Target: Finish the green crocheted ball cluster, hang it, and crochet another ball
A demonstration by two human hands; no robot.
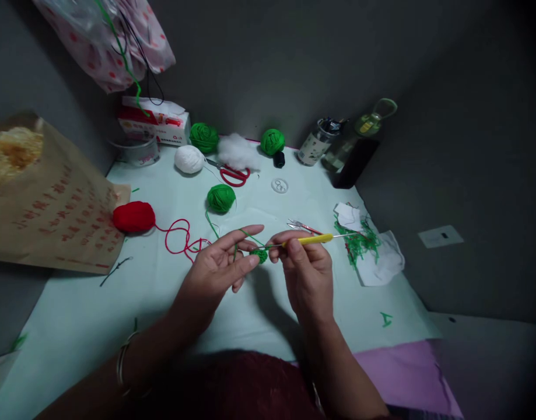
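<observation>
Between the thumb and fingers of my left hand (219,259) is a small green crochet piece (261,255). Green yarn loops over the raised index finger of that hand and runs back to a green yarn ball (221,198). My right hand (309,274) grips a crochet hook (314,239) by its yellow handle. The hook's working tip points left, at the green piece, with yarn by it; whether the tip sits inside a stitch is too small to tell. Its thin metal other end points right.
A red yarn ball (134,217), paper bag (70,198), white yarn ball (189,159), red-handled scissors (235,175) and white stuffing (238,151) lie left and behind. Green yarn scraps (359,245), a pen cup (314,142) and a bottle (353,149) are at right. Grey walls enclose the table.
</observation>
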